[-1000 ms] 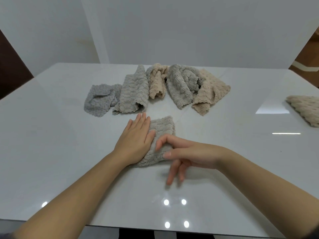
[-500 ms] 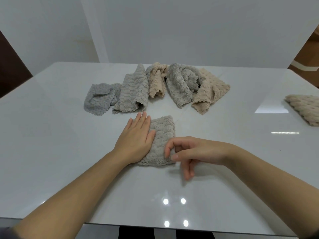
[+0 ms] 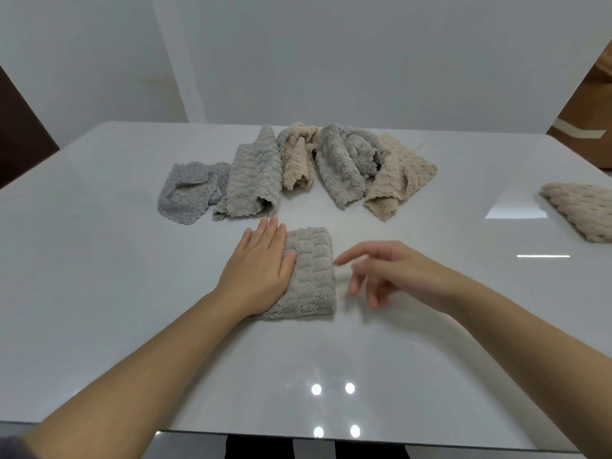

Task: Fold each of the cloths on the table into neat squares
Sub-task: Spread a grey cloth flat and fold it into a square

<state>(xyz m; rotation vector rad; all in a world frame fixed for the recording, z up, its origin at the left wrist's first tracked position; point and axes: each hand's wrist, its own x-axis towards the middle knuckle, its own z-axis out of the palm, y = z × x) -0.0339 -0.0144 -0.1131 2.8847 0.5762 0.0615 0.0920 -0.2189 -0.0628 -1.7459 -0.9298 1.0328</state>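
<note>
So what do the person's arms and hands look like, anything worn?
The arms are bare up from the left hand and right hand; no gloves, rings or watch show. A dark grey sliver, perhaps a sleeve, shows at the left arm's upper end.

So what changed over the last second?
The right hand drew off the folded grey cloth to the right and now hangs beside it, holding nothing. The left hand stays flat on the cloth's left side; the unfolded pile and the beige cloth have not moved.
</note>
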